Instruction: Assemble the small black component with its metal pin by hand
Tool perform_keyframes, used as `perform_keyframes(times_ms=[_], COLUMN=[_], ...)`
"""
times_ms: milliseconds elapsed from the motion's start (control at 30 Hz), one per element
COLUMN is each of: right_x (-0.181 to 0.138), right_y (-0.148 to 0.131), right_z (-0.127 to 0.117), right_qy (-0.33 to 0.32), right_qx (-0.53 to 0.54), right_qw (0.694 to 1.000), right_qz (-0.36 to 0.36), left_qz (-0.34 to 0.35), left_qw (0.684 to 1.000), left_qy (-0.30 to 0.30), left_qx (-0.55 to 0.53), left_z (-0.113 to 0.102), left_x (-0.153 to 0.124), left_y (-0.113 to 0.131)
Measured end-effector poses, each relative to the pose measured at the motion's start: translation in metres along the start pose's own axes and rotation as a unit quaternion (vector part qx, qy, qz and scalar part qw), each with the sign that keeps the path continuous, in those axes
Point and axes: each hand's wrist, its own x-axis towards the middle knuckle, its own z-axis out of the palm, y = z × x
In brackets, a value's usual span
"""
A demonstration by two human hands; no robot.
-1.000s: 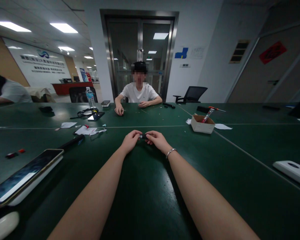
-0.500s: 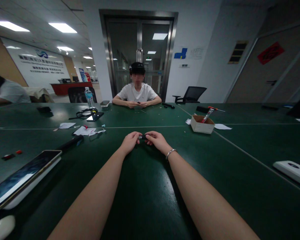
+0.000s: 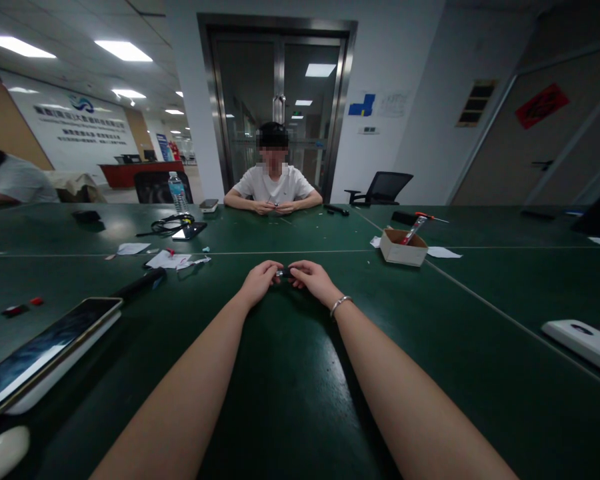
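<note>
Between my two hands is a small dark cylindrical piece with a silvery metal end, held just above or on the green table; I cannot tell its exact kind. My left hand pinches the silvery end between thumb and fingers. From the other side, my right hand grips the black end, its fingers closed. A silver bracelet circles the right wrist. Fingertips hide much of the piece.
Left of my arms lie a phone, a black rod-like tool and paper scraps. A small open box holding tools stands right of my hands. A white device lies far right. Across the table sits a person.
Both hands keep their hold on the small piece and have barely moved. The view has shifted very slightly. The person across has tilted the head down a little.
</note>
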Motion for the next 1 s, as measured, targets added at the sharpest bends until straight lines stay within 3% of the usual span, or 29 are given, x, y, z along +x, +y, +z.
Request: perform_keyframes(times_ms=[633,1000], right_x=[-0.0003,0.0001], right_y=[-0.0011,0.0005], right_z=[0.0004,0.0003], right_qy=[0.002,-0.002], right_qx=[-0.002,0.005], right_qw=[1.0,1.0], right_qz=[0.005,-0.002], left_qz=[-0.018,0.01], left_qw=[1.0,1.0], left_qy=[-0.013,-0.011], left_qx=[-0.01,0.001], left_z=[0.0003,-0.0001], left_x=[0.0,0.0021], left_y=[0.0026,-0.0034])
